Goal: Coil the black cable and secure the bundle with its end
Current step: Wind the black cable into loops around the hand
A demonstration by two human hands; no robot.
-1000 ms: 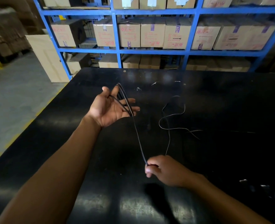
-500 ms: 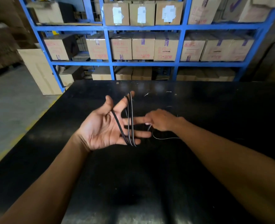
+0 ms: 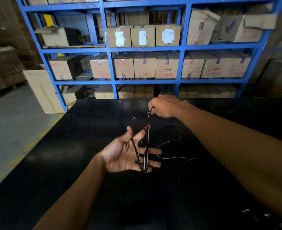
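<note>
The right hand [image 3: 166, 106], a second ago low near the body and then beside the left fingers, now sits beyond the left hand [image 3: 125, 155], pinching the black cable [image 3: 136, 153]; a strand runs straight from it to the palm loops; the loose tail on the table [image 3: 87, 130] lies nearer those fingers.

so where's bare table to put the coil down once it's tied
Bare table lies left of the left hand, out to its left edge, and near you between the forearms. Crowded: right of that hand, where the black cable trails loose across the top toward the right hand.
</note>
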